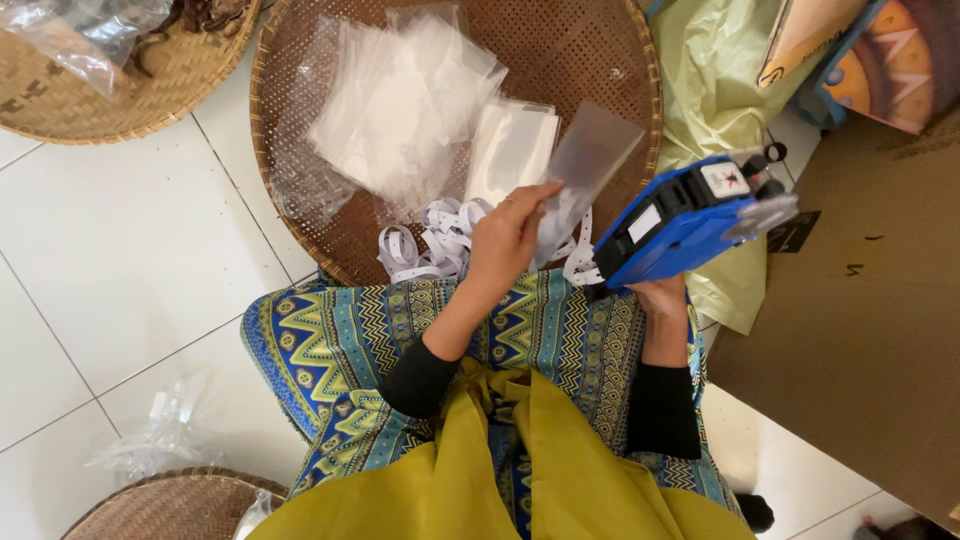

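- A white tiled floor (pixel 130 250) holds a round woven tray (pixel 590 60) just in front of the person's patterned lap.
- A heap of clear plastic bags (pixel 400 100) lies in the tray, with a curling white label strip (pixel 435 245) at its near rim.
- The left hand (pixel 510 235) pinches one clear bag (pixel 590 155), held up over the tray.
- The right hand (pixel 660 297) is wrapped around the handle of a blue label gun (pixel 680 225), just beside that bag.
- Brown cardboard (pixel 860 340) lies to the right.
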Motion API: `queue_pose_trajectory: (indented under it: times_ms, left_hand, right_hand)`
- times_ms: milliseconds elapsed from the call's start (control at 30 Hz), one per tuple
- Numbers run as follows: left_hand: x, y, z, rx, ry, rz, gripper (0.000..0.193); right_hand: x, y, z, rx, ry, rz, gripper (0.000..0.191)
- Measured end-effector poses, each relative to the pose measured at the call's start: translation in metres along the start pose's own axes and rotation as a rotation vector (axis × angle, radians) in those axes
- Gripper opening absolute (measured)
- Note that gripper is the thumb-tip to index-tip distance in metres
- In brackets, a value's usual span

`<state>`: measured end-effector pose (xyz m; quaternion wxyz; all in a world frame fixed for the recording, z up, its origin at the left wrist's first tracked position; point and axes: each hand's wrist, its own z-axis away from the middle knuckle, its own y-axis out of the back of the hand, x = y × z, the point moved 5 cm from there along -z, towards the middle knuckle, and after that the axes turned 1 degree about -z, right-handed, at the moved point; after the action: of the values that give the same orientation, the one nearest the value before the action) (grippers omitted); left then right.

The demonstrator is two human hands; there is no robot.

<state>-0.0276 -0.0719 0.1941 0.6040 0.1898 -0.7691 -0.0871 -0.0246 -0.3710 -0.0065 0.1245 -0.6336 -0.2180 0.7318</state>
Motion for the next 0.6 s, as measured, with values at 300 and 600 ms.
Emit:
queue_pose_trajectory:
  times_ms: [300,600]
  left_hand:
    - [-0.028,-0.004,0.005,0.007,0.070,0.016,0.030]
    - [-0.042,-0.010,0.007,-0.032,0.143,0.039,0.031]
  right_hand:
    - [-0.027,-0.014,0.011,-0.008,0.157,0.185,0.090]
    - [-0.025,-0.002,0.018,0.054,0.189,0.243,0.085]
